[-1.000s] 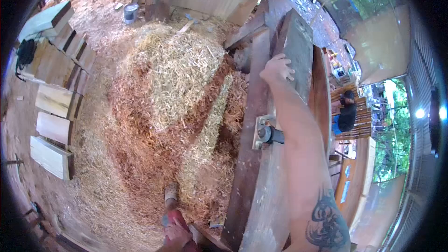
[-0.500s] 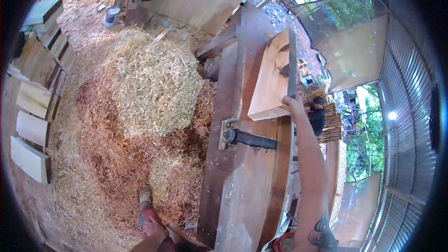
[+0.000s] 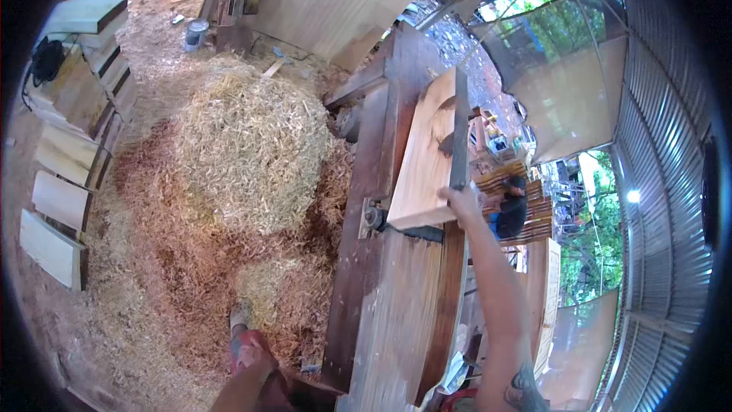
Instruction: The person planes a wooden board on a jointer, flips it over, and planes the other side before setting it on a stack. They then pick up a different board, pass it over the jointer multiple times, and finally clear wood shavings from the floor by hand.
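My right hand (image 3: pixel 461 203) is closed on the near right edge of a thick wooden board (image 3: pixel 427 160) with dark knots and a dark edge. The board lies along the bed of a long jointer-like machine (image 3: pixel 396 313), its near end over the dark cylinder (image 3: pixel 421 233), which is now mostly covered. Low on the left, my left hand (image 3: pixel 250 355) rests on my leg in red cloth, apart from the board, its fingers lying over the cloth.
A large heap of wood shavings (image 3: pixel 248 156) lies left of the machine. Cut boards (image 3: pixel 53 240) line the far left, with a dark coiled cord (image 3: pixel 47 61) on the stack. A can (image 3: pixel 196 34) and a big panel (image 3: pixel 343 0) are at the back; slatted wood (image 3: pixel 534 214) stands right.
The board has come nearer along the machine with my right hand on it, and its end now covers most of the dark cylinder. My left hand stays at my leg.
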A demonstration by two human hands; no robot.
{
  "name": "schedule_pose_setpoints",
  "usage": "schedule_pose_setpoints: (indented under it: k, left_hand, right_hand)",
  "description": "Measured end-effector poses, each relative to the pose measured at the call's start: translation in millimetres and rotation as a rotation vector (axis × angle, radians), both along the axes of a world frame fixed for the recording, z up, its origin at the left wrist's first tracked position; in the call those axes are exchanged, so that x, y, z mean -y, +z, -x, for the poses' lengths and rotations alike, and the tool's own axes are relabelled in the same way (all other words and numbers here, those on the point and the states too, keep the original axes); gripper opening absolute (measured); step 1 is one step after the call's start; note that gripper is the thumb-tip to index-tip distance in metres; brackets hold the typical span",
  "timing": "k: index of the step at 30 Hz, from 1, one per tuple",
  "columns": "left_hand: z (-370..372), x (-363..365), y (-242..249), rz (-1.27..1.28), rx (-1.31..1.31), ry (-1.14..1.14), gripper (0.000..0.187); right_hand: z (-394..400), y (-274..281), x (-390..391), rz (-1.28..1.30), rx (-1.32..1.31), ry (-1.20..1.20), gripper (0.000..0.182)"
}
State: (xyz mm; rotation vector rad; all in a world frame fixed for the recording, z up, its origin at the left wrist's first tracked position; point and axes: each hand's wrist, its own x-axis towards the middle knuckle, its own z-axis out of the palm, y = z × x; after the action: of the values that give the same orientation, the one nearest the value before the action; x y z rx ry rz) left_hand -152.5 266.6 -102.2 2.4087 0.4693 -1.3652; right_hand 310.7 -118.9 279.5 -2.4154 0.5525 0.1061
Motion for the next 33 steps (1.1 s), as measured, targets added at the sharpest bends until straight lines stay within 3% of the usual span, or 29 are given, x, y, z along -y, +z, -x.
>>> schedule_pose_setpoints:
  k: [5, 7, 9, 12, 14, 17, 19, 21, 22, 24, 25, 27, 30, 32, 33]
  left_hand:
    - [12, -9, -13, 0.115, 0.320, 0.021, 0.078]
    - [19, -17, 1, 0.129, 0.492, 0.020, 0.075]
    - [28, -33, 42, 0.127, 0.666, 0.003, 0.064]
    - [42, -53, 76, 0.216, 0.892, 0.052, 0.053]
    - [60, -74, 64, 0.322, 0.900, 0.058, 0.050]
    - [47, -68, 135, 0.383, 0.867, 0.213, 0.055]
    - [42, -35, 218, 0.673, 0.726, 0.462, 0.060]
    - [35, -2, 229, 0.801, 0.885, 0.369, 0.061]
    - [35, 16, 250, 0.839, 0.912, 0.259, 0.061]
    - [48, 60, 308, 0.876, 0.913, 0.057, 0.059]
    - [62, 82, 338, 0.871, 0.892, -0.026, 0.058]
    - [81, 120, 355, 0.828, 0.846, -0.127, 0.057]
    - [96, 158, 372, 0.720, 0.849, -0.338, 0.060]
    - [99, 175, 376, 0.628, 0.856, -0.432, 0.063]
    - [96, 180, 378, 0.576, 0.856, -0.447, 0.065]
  right_hand:
    - [183, 16, -3, 0.062, -0.022, 0.043, 0.081]
    - [280, 4, 2, 0.298, 0.009, 0.110, 0.088]
    - [369, 32, -27, 0.278, -0.215, 0.039, 0.099]
    - [533, 11, -8, 0.169, -0.194, 0.076, 0.101]
    - [636, 14, -12, 0.135, -0.133, 0.059, 0.100]
    - [774, 37, -21, 0.007, -0.101, -0.026, 0.098]
    - [874, 20, -11, -0.075, -0.177, -0.080, 0.091]
    - [940, 37, -14, 0.037, -0.109, -0.035, 0.094]
    - [982, 29, -4, 0.130, -0.053, 0.029, 0.104]
    - [1064, 1, 9, 0.062, 0.010, -0.049, 0.109]
    - [1096, -3, 6, -0.102, -0.015, -0.181, 0.099]
    - [1158, -8, -1, -0.409, -0.018, -0.488, 0.078]
    - [1209, -4, -17, -0.655, 0.135, -0.899, 0.057]
    - [1218, -2, -37, -0.664, 0.192, -1.237, 0.055]
    - [1222, -8, -47, -0.707, 0.195, -1.289, 0.056]
